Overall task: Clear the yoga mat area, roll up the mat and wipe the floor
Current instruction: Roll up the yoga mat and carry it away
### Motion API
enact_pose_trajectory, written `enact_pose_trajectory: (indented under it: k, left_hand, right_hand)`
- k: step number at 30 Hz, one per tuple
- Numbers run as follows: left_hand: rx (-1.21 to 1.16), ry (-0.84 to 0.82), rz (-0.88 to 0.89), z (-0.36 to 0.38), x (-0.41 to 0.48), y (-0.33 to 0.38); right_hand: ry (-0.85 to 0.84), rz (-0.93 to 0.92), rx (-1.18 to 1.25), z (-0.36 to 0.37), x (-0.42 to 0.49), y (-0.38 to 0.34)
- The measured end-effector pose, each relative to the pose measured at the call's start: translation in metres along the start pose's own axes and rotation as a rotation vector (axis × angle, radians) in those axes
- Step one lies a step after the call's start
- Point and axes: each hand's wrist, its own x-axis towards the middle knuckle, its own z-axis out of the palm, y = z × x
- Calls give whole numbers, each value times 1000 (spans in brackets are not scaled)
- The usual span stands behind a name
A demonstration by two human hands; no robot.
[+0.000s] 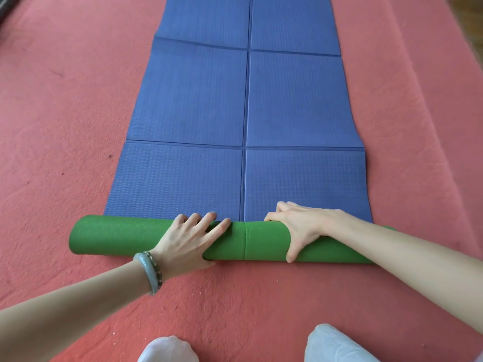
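Head view. Yoga mat (pixel 245 100) lies lengthwise on a red floor covering (pixel 65 113), running away from the person toward the top of the frame. Upper face blue, marked with fold creases: one long crease down the middle, several across. Underside green.

Near end of the mat is rolled into a green roll (pixel 117 236) lying crosswise, just ahead of the person. The roll rests on the red covering, its far side meeting the flat blue part. A seam line crosses the roll near its middle.

Left hand (pixel 188 241) sits on top of the roll, left of the seam. Fingers spread and reach over the far side of the roll, tips at the edge of the blue surface; thumb tucks under the near side. The hand wraps the roll. Left wrist carries a pale grey-green bangle (pixel 146 273) with a beaded bracelet (pixel 156 267) beside it.

Right hand (pixel 300 228) sits on the roll right of the seam. Fingers curl over the far side, thumb points down the near face of the roll. It also grips the roll. The right forearm covers the roll's right end.

Both arms bare. Two knees in light cloth (pixel 334 346) show at the bottom edge, on the red covering, near the roll.
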Motion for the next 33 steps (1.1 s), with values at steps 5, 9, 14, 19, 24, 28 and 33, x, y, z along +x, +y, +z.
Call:
enact_pose_trajectory:
  k: [5,9,14,19,24,28,33]
  left_hand:
    - [21,-20,-35,-1,3,0]
    - [-47,-180,-45,-7,17,-11]
    - [-199,-383,-17,-23,41,-28]
    - [-194,-294,62,-19,46,-35]
    - [-97,-94,89,-17,39,-40]
    - [-33,71,38,-6,8,-33]
    - [81,45,-45,0,3,-35]
  right_hand:
    - [-10,45,95,-6,5,7]
    - [21,113,177,-7,-1,11]
    - [249,24,-89,10,-19,1]
    - [583,139,-303,57,-14,-14]
    - [488,109,-234,40,-8,-11]
    - [330,89,-83,13,-3,-1]
    - [157,103,38,-13,4,9]
